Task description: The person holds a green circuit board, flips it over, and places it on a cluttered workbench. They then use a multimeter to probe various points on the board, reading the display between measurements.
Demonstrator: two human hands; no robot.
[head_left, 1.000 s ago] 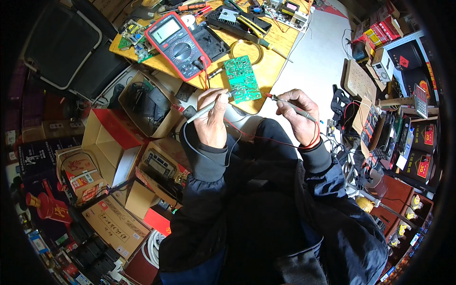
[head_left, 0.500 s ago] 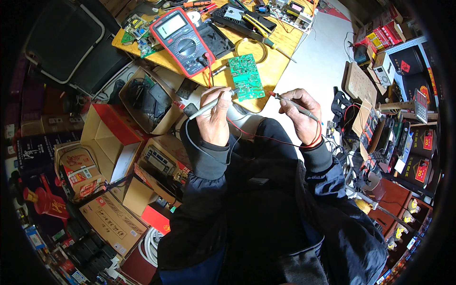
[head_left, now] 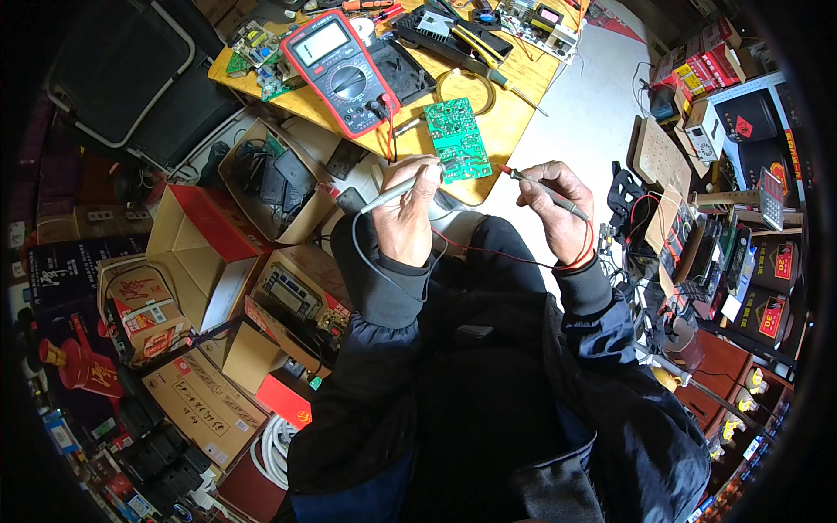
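Note:
A green circuit board (head_left: 459, 132) lies on the front corner of the wooden table, its solder side showing. My left hand (head_left: 410, 213) is closed around a grey test probe (head_left: 391, 194), whose tip end reaches over the board's lower left part. Whether that tip touches the board is too small to tell. Just right of the board, my right hand (head_left: 561, 209) pinches a second test probe (head_left: 551, 198) with a red tip end, held apart from the board. A red and grey multimeter (head_left: 344, 78) lies behind my left hand, with leads plugged into its lower end.
Behind the board are a coiled wire (head_left: 465, 93), a yellow-handled screwdriver (head_left: 497, 78) and a black plastic case (head_left: 436, 39). Open cardboard boxes (head_left: 202, 253) crowd the floor on the left. Shelves and cartons (head_left: 772, 279) stand along the right. A black chair (head_left: 122, 74) is at the far left.
My left hand has moved slightly right, bringing its probe's tip end farther over the board. The right hand has hardly moved. The whole view has shifted a little.

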